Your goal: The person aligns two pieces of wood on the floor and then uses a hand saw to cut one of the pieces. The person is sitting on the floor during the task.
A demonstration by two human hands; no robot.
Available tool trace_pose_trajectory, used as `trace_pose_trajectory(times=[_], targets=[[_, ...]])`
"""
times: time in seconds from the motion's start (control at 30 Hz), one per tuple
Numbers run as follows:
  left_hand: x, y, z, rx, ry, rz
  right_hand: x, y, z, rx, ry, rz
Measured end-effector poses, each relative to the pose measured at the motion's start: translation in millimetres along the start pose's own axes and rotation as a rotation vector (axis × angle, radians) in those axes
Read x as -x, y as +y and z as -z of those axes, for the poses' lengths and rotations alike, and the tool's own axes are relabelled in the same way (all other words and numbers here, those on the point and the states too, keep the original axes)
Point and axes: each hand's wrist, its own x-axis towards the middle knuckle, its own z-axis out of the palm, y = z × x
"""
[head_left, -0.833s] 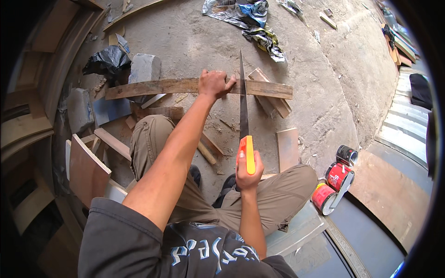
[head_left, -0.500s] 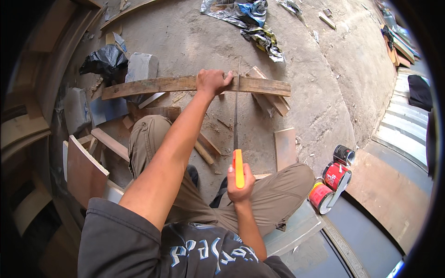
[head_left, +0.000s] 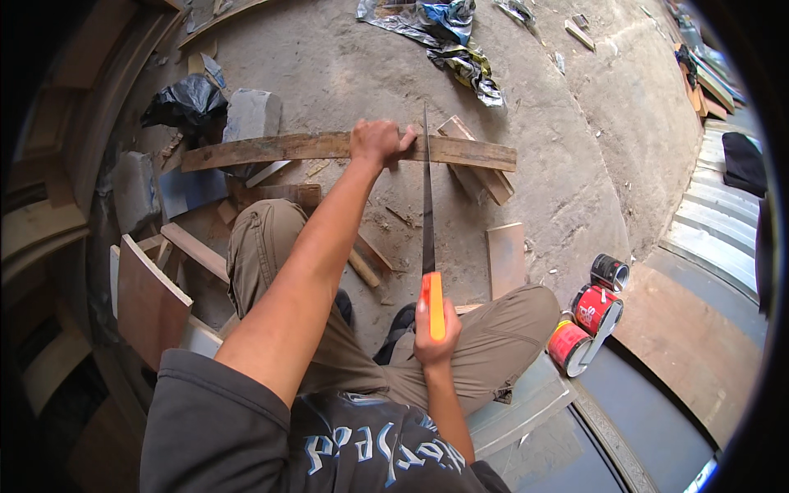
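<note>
A long weathered wooden plank (head_left: pixel 279 149) lies crosswise in front of me, off the ground at its right part. My left hand (head_left: pixel 378 142) grips it around the middle, fingers over the top. In my right hand (head_left: pixel 433 337) is the orange-and-yellow handle of a handsaw (head_left: pixel 428 214). Its dark blade runs away from me and crosses the plank just right of my left hand, the tip reaching past the far edge. Beneath the plank's right end sits a wooden offcut (head_left: pixel 493 182). Whether the teeth sit in a cut is too small to tell.
A concrete block (head_left: pixel 251 115) and a black plastic bag (head_left: pixel 184 103) are behind the plank's left part. Board pieces (head_left: pixel 151 300) crowd my left knee. By my right knee stand several paint cans (head_left: pixel 597 310). Crumpled plastic sheeting (head_left: pixel 464 70) lies farther off.
The saw handle has come slightly toward me and to the right, the blade angle shifting a little. My left hand and the plank stay almost where they were.
</note>
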Motion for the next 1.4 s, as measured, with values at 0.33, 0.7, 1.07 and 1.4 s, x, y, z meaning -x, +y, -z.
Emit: trace_pose_trajectory(times=[0.33, 0.7, 1.07, 1.4], targets=[[0, -8, 0, -0.056, -0.012, 0.009, -20, -12, -9, 0.016, -0.018, 0.005], [9, -1, 15, -0.096, -0.073, -0.042, -9, -29, 12, 0.093, -0.026, -0.008], [9, -1, 10, -0.078, -0.047, -0.011, -37, -25, -5, 0.079, 0.023, 0.068], [8, -4, 5, -0.039, -0.037, -0.024, -19, -40, -9, 0.066, 0.031, 0.005]])
